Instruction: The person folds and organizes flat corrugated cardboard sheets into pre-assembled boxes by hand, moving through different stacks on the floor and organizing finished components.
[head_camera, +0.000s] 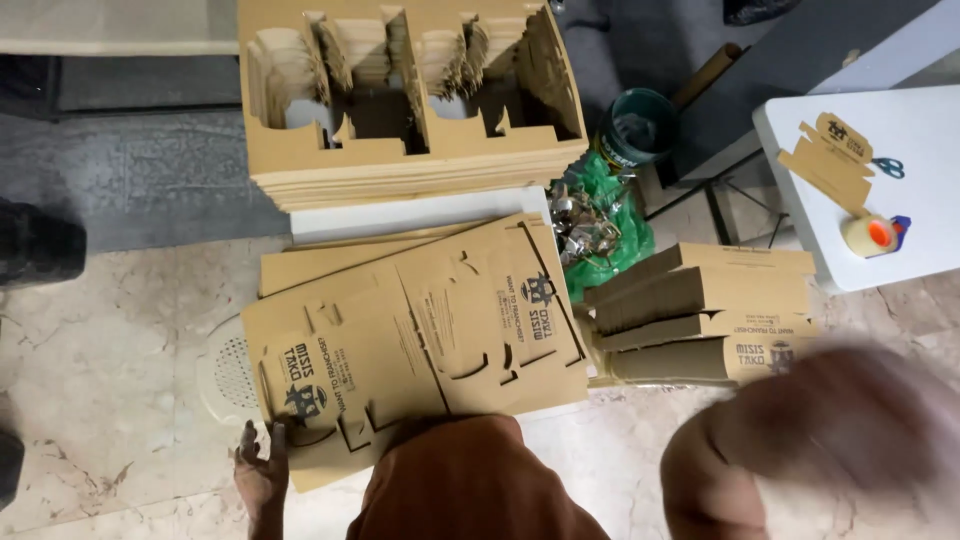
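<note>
Left hand (262, 470) touches flat carton (400, 340) — right hand (820, 440) perhaps empty.

Upper middle: tall stack of die-cut cardboard (410, 150). Upper right: green bucket (637, 127), green bag of foil scraps (598, 225). Right: tape roll (868, 235), scissors (887, 167) on white counter (920, 130).

My right hand (830, 430) is a motion blur at the lower right, cut by the frame's edge; I cannot tell whether its fingers are curled or spread. It hides the near end of the folded boxes (705, 310) stacked right of the flat cardboard sheet (420, 330). My knee covers that sheet's near edge. My left hand (262, 470) at the sheet's near-left corner shows only fingers and knuckles; its grip is unclear.
</note>
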